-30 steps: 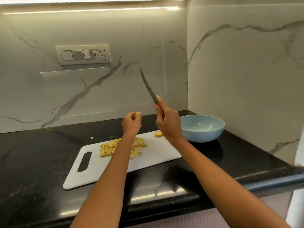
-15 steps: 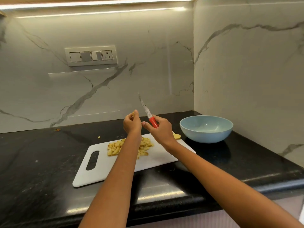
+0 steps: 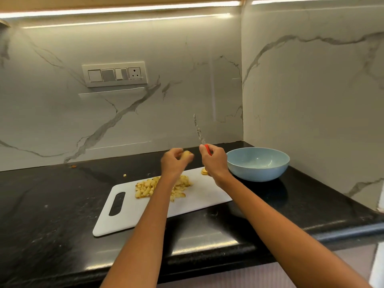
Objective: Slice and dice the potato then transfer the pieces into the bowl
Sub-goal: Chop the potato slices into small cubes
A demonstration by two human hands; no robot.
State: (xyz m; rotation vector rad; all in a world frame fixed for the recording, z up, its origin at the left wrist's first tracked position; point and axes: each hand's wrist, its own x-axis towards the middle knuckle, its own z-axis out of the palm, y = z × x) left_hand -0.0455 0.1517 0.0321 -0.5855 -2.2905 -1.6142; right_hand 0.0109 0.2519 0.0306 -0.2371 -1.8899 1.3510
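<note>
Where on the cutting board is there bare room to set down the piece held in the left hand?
Bare patch: the cutting board between the diced pile and the slices beside the bowl. Also bare around the handle slot. The board's middle is crowded.

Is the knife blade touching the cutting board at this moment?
Apart. The head view shows the knife blade raised in the right hand, pointing up against the wall, well above the cutting board.

- I am seeing a strip light (image 3: 124, 9) glowing warmly along the top, and the counter (image 3: 207, 246) is reflecting it.
- Motion is blurring the left hand (image 3: 174, 162) and the knife blade (image 3: 198, 129).
- The edges are bending.
</note>
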